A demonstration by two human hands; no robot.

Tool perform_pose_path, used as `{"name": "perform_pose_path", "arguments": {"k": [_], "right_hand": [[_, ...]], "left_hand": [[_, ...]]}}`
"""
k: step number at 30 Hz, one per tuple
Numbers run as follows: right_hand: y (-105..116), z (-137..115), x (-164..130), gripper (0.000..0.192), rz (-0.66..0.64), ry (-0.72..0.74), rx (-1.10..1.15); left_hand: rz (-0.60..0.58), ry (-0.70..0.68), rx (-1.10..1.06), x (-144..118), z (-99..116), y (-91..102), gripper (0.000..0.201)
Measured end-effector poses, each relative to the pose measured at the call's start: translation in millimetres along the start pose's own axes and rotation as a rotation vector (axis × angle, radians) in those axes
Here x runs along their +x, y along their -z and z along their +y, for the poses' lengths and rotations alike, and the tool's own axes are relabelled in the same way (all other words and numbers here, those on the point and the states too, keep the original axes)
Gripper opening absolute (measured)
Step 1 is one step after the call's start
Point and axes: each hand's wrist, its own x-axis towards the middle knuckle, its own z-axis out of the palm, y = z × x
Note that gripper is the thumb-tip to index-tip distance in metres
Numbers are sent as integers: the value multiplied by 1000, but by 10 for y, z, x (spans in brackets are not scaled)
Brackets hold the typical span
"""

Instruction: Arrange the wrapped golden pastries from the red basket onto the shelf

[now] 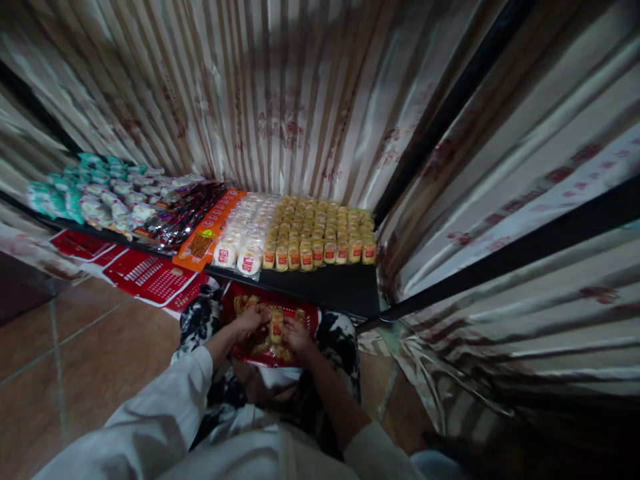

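Observation:
A small yellow wrapped snack cake [276, 328] with a red and orange label is held upright over a red plastic basket [314, 321] in my lap. My right hand [297, 335] grips its right side with curled fingers. My left hand [253, 320] has its fingers pinched together at the upper left edge of the same cake; the exact contact is small and dim. More yellow wrapped cakes [265, 349] lie loose in the basket, below and around my hands. Just beyond, rows of matching yellow cakes [320, 233] stand on a black shelf [330, 285], labels facing me.
Left of the yellow rows are white wrapped cakes [237, 257], an orange packet [196, 248], dark shiny packets [177, 217] and teal-and-white packets [75, 200]. Red baskets [145, 273] sit below the shelf. Black frame bars [520, 247] and striped curtains [310, 100] surround it.

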Motion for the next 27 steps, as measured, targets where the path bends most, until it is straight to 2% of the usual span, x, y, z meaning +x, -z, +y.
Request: {"name": "perform_pose_path", "arguments": {"k": [2,5,9,13,19,25,27], "right_hand": [[50,-155,-71,49,-10,-21,81],[133,-390,-189,55,0,7,122],[261,-636,-287,50,52,119,90],[424,-788,-256,44,168,236,45],[703,-883,-68,38,341,341,-90],[987,-942,133,37,537,423,-205],[1079,-967,181,37,612,433,-253]], "left_hand": [[-42,-17,-104,-63,113,-9,24],[-98,-87,-150,-135,262,-32,32],[-170,-236,-159,-152,436,-123,40],[-204,-326,-175,-107,634,-301,42],[2,-467,-16,48,924,-670,21],[285,-616,248,180,1069,-956,27],[318,-663,324,203,1107,-1030,28]]}}
